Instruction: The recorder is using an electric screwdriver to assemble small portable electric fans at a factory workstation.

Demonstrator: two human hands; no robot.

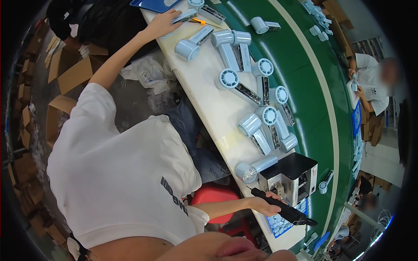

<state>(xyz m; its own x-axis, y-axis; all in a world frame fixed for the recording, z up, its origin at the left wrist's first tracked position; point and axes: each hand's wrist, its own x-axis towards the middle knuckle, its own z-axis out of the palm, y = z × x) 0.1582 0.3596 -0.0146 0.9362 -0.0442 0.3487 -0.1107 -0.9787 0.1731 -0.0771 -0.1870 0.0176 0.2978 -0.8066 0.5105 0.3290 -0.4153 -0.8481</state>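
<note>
My left hand (pixel 162 25) reaches to the far left end of the white table (pixel 196 82). Its fingers are closed on a light-blue handheld fan (pixel 186 16). Close by lies a small orange-handled screwdriver (pixel 199 21). In my right hand (pixel 266 205) is a black electric screwdriver (pixel 283 209), its thin bit pointing toward a fan (pixel 247 172) lying at the table edge. Several more light-blue fans are spread along the table, such as one (pixel 229 79) whose handle shows bare electronics.
A black-and-white screw feeder (pixel 289 172) stands beside my right hand. Below it sits a blue tray (pixel 273 229) of small light-blue parts. A green conveyor belt (pixel 300 74) runs along the table's far side, carrying several fans. Across it another person (pixel 370 82) works. Under my arm stands a red stool (pixel 213 201).
</note>
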